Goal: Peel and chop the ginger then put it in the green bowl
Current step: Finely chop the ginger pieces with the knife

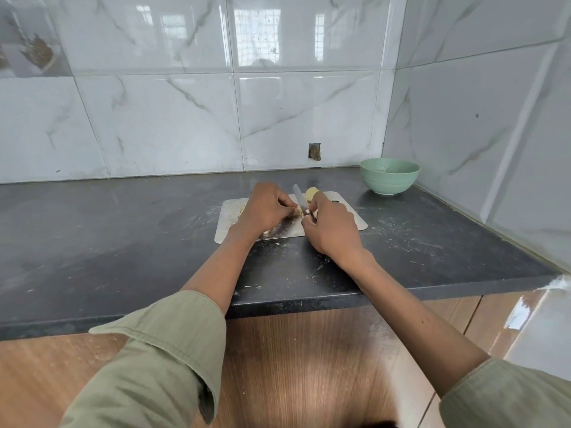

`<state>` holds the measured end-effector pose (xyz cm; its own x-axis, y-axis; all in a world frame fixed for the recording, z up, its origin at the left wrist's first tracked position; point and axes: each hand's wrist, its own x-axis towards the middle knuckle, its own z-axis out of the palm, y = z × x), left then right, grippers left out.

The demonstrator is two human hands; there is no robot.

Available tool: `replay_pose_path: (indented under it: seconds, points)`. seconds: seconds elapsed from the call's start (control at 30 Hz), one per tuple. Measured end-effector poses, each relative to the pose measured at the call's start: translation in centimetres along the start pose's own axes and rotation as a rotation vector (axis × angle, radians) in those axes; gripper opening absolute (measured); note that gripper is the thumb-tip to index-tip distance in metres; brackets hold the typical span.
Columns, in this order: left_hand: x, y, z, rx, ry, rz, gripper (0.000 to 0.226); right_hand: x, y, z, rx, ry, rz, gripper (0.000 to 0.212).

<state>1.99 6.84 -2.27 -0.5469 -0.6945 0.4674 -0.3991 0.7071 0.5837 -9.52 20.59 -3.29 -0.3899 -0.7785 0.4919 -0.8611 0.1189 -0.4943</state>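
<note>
Ginger [297,212] piece is pinched under the left hand [265,209] fingers on the cutting board [352,219], right hand [330,225] fingers gripping the knife [300,199] just beside it, green bowl [389,176] further right on the bench [123,242].

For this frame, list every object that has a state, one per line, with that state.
Left hand: fingers pinch a small ginger piece on the board.
Right hand: grips the knife, blade pointing away from the person, beside that piece.
Peeled ginger chunk: lying whole at the board's far edge.
Cutting board: flat on the counter, scraps on it.
Green bowl: upright near the corner; contents unclear.
</note>
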Motion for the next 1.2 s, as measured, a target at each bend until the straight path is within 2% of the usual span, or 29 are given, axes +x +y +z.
replay_pose_path:
  seconds: [0.37,0.53,0.73,1.2]
  points:
    - [0.0,0.1,0.0,-0.002,-0.009,-0.017,0.014,-0.1,-0.9,-0.3,-0.018,-0.037,-0.004,0.014]
    - [-0.2,0.7,-0.2,0.023,-0.021,0.018,0.009,0.3,-1.1,-0.3,-0.064,-0.103,-0.007,0.011]
    - [-0.3,0.5,-0.2,0.031,0.013,0.012,0.008,-0.1,-1.6,-0.1,-0.137,-0.081,0.003,0.022]
    - [0.2,-0.2,-0.7,0.024,-0.04,0.036,0.015,-0.6,-1.0,-0.6,-0.062,-0.013,-0.013,0.021]
